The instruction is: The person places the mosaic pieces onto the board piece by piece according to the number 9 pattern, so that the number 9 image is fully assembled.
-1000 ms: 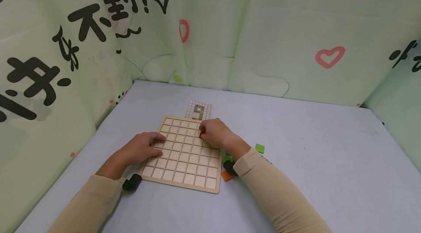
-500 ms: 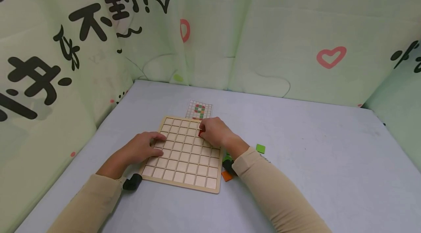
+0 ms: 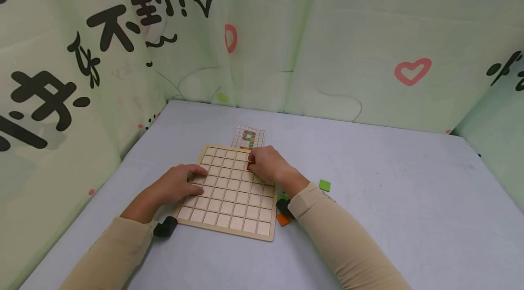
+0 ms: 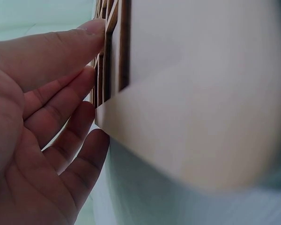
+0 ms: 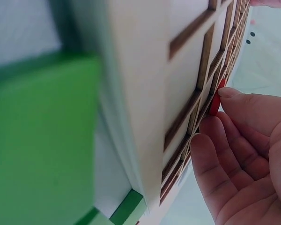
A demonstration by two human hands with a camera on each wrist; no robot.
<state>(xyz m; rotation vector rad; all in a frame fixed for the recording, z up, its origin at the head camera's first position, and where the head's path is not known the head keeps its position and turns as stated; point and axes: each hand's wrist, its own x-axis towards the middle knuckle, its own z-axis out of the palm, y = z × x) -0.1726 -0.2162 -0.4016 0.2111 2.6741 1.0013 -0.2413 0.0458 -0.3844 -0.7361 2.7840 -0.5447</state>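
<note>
A wooden grid board (image 3: pixel 226 194) of square cells lies on the table. My right hand (image 3: pixel 269 165) is over its upper right part, pinching a small red square tile (image 3: pixel 249 166) at a cell. In the right wrist view the thumb presses on the red tile (image 5: pixel 216 98), with the fingertips beside it at the grid. At the board's left edge rests my left hand (image 3: pixel 173 184), thumb and fingers spread and holding nothing. The left wrist view shows its thumb tip over the cells and the other fingertips along the board's side (image 4: pixel 131 122).
Behind the board lies a printed pattern card (image 3: pixel 249 136), partly covered by it. Right of the board are an orange tile (image 3: pixel 282 220) and green tiles (image 3: pixel 283 196), partly hidden by the right wrist. Another green tile (image 3: pixel 324 185) lies farther right. Printed curtains surround the table.
Both hands keep their places on the board. The red tile looks slightly flatter and a little more exposed under the right fingers than a second ago.
</note>
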